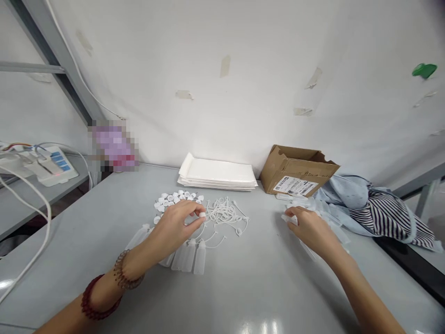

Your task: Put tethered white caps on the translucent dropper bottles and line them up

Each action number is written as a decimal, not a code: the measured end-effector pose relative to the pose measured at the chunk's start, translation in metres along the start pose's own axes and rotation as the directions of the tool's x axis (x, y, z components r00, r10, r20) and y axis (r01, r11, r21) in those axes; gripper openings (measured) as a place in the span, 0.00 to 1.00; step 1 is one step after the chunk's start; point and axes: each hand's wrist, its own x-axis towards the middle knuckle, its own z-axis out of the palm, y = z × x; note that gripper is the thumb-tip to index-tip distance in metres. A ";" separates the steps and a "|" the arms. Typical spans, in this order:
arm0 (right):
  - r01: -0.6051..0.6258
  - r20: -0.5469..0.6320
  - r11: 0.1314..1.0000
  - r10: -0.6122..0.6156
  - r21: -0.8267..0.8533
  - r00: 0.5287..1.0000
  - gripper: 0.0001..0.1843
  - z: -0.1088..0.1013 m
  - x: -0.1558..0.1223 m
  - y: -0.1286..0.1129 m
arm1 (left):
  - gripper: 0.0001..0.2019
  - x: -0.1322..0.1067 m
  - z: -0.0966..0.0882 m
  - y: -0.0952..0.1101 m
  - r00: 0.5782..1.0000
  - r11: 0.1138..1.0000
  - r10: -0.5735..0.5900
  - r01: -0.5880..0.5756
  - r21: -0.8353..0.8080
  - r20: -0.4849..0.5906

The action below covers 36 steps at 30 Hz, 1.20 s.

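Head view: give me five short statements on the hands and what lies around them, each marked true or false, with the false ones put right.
1. The left hand holds a white cap. True.
2. Both wrists are bare. False: the left one wears two bracelets.
3. The box stands right of the white stack. True.
4. The right hand is inside the box. False: it is at the clear bottles, in front of the box.
5. The cords lie between the two hands. True.
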 end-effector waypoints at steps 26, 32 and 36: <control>0.383 -0.152 0.491 -0.445 0.783 0.882 0.22 -0.006 -0.082 -0.102 | 0.11 -0.028 0.024 0.046 0.897 0.807 0.381 -0.442 -0.393 -0.226; 0.404 -0.187 0.471 -0.442 0.784 0.877 0.19 -0.004 -0.082 -0.102 | 0.10 -0.027 0.026 0.044 0.903 0.825 0.374 -0.429 -0.369 -0.213; 0.418 -0.220 0.455 -0.426 0.786 0.877 0.18 -0.004 -0.082 -0.105 | 0.11 -0.028 0.028 0.046 0.893 0.815 0.391 -0.448 -0.368 -0.222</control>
